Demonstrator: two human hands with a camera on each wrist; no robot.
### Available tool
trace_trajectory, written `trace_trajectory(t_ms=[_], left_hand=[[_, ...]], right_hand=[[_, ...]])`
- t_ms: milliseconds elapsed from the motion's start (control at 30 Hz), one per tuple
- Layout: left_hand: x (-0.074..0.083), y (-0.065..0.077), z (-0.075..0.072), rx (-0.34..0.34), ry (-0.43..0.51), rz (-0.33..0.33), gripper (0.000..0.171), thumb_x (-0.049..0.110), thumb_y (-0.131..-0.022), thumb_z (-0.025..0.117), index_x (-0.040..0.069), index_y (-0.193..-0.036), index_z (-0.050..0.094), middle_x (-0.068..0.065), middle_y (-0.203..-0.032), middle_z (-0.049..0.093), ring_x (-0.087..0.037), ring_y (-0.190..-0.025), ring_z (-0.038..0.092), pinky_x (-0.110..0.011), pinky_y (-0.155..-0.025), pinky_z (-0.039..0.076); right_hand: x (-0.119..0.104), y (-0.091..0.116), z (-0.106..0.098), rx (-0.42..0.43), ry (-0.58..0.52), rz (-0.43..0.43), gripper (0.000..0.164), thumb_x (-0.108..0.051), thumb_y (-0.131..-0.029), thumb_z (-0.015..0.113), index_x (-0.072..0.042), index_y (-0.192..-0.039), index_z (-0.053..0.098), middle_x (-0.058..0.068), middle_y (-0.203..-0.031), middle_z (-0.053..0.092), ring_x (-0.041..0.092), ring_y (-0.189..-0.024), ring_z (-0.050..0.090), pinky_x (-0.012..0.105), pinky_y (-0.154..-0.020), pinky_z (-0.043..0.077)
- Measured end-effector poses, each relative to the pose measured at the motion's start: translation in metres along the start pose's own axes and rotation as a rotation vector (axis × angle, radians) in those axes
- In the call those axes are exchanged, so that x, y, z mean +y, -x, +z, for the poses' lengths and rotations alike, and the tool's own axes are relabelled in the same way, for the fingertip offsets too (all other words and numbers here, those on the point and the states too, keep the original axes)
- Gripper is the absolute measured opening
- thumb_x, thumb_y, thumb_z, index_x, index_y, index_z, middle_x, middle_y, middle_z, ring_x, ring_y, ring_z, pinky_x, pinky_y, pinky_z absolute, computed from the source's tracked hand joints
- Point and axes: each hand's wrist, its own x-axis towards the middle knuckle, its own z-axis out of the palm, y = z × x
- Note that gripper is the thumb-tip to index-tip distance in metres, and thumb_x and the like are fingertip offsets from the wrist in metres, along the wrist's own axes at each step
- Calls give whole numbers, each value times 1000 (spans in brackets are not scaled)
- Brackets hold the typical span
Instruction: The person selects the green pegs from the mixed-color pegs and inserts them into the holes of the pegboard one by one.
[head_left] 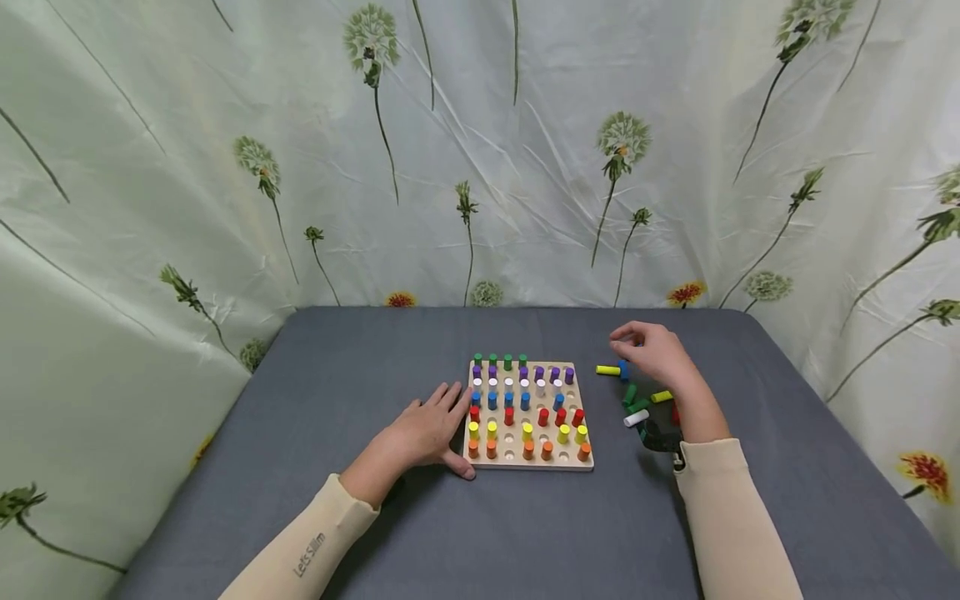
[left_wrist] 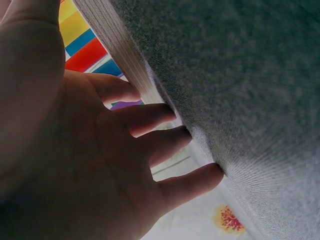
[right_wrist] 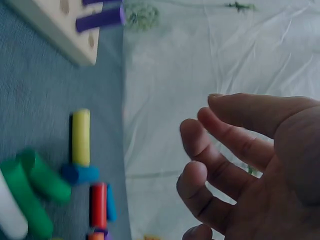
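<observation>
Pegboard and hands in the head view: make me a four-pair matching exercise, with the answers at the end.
Column one
1. Left hand
2. Right hand
3. Peg row nearest the person
4. Peg row farthest from the person

Column two
A. Green
B. Near the loose pegs, holding nothing
C. Orange
D. At the pegboard's left edge

Pairs: 1-D, 2-B, 3-C, 4-A

Head view forward and down, wrist views close (all share the pegboard (head_left: 528,466))

Tan board (head_left: 517,465); green, purple, white, blue, red, yellow, orange pegs (head_left: 509,415); grey, perhaps bluish cloth (head_left: 360,367); pale dandelion-print backdrop (head_left: 300,92).
</observation>
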Motion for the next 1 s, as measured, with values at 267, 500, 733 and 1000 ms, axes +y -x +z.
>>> trace_trajectory(t_ms=[267, 500, 733, 1000], left_hand=[[-1, -1, -5, 5, 2, 1, 132, 78, -77, 78, 13, -172, 14, -14, -179, 18, -36, -167, 18, -64, -126, 32], [0, -2, -5, 10, -6, 3, 132, 78, -76, 79, 13, -172, 15, -14, -179, 18, -35, -166, 19, -63, -126, 33], [0, 0, -4, 4, -1, 11, 132, 78, -77, 79, 13, -172, 14, -14, -179, 18, -35, -166, 19, -63, -126, 33], [1, 3, -2, 3, 9, 9, 131, 76, -77, 79, 12, -172, 15, -15, -179, 20, -36, -166, 20, -63, -126, 33]], right_hand=[[16, -1, -12, -74, 61, 64, 37, -29, -108, 60, 0, -131, 68, 28, -127, 66, 38, -104, 60, 48, -86, 53], [27, -5, -10, -175, 153, 104, 38, -30, -106, 61, 1, -125, 69, 27, -126, 68, 39, -105, 61, 50, -89, 52], [36, -6, -7, -228, 142, 136, 34, -28, -105, 64, 2, -119, 71, 14, -99, 71, 28, -91, 60, 37, -78, 47], [40, -4, -2, -267, 151, 143, 28, -25, -106, 64, 1, -114, 71, 10, -89, 69, 24, -85, 57, 33, -74, 44]])
